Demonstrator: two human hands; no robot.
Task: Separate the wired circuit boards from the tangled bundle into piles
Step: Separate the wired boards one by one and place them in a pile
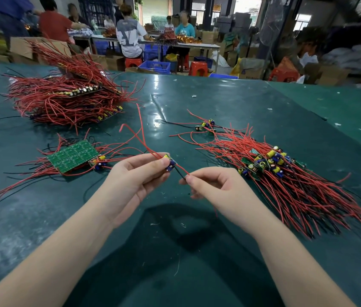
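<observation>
My left hand pinches a small circuit board with yellow and blue parts, held above the table at centre. Long red wires rise from it toward the upper left. My right hand pinches the board's short red and black wires just right of the board. A green panel of boards with tangled red and black wires lies to the left. A pile of separated small boards with red wires fanned toward the lower right lies on the right.
A big stacked bundle of boards and red wires sits at the far left of the green table. A few loose boards lie beyond the right pile. Seated people, stools and crates are in the background.
</observation>
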